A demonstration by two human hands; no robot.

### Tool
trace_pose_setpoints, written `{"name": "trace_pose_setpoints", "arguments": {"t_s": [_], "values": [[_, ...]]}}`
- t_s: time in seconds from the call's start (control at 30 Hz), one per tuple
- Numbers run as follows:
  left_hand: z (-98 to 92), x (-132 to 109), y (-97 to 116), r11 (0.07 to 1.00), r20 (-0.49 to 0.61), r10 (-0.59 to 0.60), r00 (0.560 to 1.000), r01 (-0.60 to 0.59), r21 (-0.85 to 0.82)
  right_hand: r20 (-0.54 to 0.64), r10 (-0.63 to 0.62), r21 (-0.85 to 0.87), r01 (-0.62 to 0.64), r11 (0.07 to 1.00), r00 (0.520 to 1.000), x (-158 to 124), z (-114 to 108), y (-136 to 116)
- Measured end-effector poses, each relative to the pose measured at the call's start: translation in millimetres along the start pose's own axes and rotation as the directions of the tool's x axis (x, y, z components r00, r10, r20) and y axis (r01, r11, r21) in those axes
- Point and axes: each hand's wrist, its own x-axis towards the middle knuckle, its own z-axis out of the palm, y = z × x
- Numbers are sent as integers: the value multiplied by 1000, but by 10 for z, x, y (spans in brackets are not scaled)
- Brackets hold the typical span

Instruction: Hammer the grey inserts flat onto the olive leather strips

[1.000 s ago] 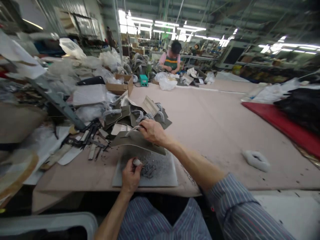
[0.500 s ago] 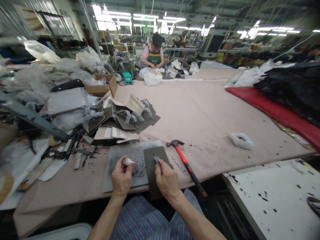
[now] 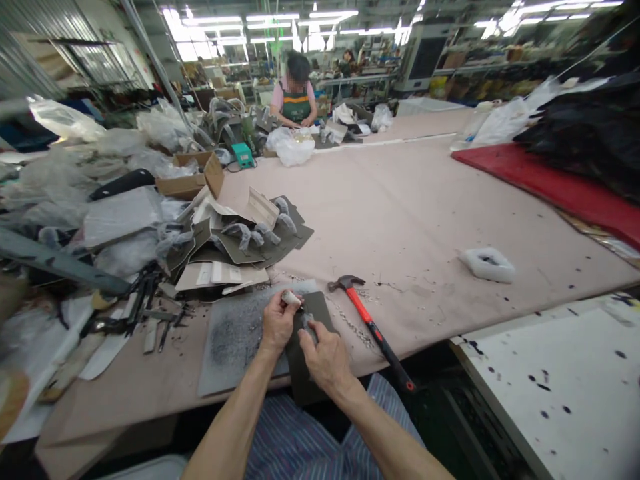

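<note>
My left hand (image 3: 277, 325) grips a small pale punch tool (image 3: 291, 297), its tip set down on a dark olive leather piece (image 3: 320, 311). My right hand (image 3: 326, 357) presses on that same piece and pinches a small grey tab on it. The piece lies partly on a grey scuffed cutting pad (image 3: 235, 337) at the table's near edge and hangs over toward my lap. A red-handled hammer (image 3: 373, 329) lies just to the right of my hands.
A heap of olive leather pieces (image 3: 250, 237) and white cards sits behind the pad, with loose metal tools (image 3: 147, 303) to the left. A white tape roll (image 3: 487, 264) lies right, a red mat (image 3: 545, 187) farther right. Another person (image 3: 295, 93) works at the table's far end.
My right hand brought the olive piece from the heap down onto the pad's right side. My left hand moved right with the punch onto it. The view shifted, revealing the hammer.
</note>
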Motion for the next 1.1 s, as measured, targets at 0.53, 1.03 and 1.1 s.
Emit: {"name": "trace_pose_setpoints", "arguments": {"t_s": [0.53, 1.03, 1.1], "values": [[41, -6, -16, 980, 20, 63, 998, -66, 186, 57, -37, 56, 33, 998, 998, 4, -10, 62], [24, 18, 196, 883, 283, 228, 932, -320, 342, -12, 83, -373, -82, 924, 996, 439, -880, 1119], [18, 15, 178, 891, 282, 226, 932, -315, 327, 69, 200, -138, -189, 972, 977, 458, -875, 1100]]}}
